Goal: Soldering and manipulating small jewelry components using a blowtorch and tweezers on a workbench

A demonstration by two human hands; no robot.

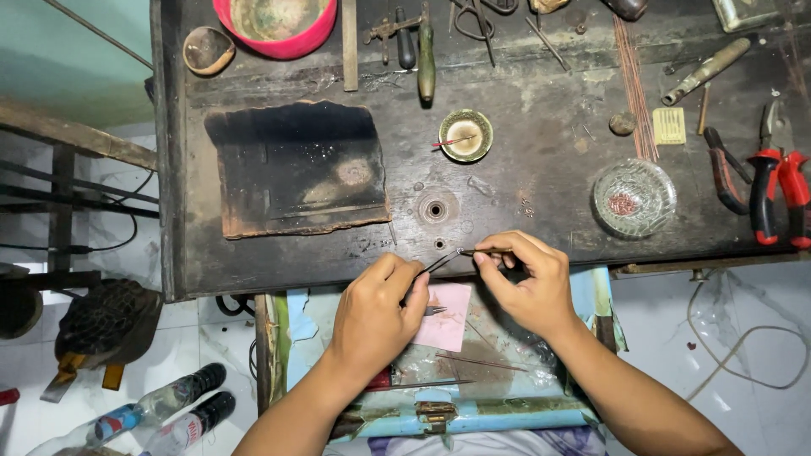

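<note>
Left hand gripped tweezers, tips angled up to a tiny piece at the bench edge. Right hand pinched a thin tool meeting those tips, both hands braced low over the pink paper, likely for steadiness.

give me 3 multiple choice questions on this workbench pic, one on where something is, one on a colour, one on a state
1. Where do the pliers lie?
A. right end of the bench
B. on the floor
C. inside the bowl

2. What colour is the paper under the hands?
A. green
B. pink
C. black

3. What is the left hand doing?
A. resting flat and empty
B. gripping tweezers
C. lifting a bottle

Answers: 1 A, their red handles sit by the bench's right edge. 2 B, the sheet in the open drawer is pink. 3 B, its fingers close on tweezers whose tips meet the right hand at the bench edge.
</note>
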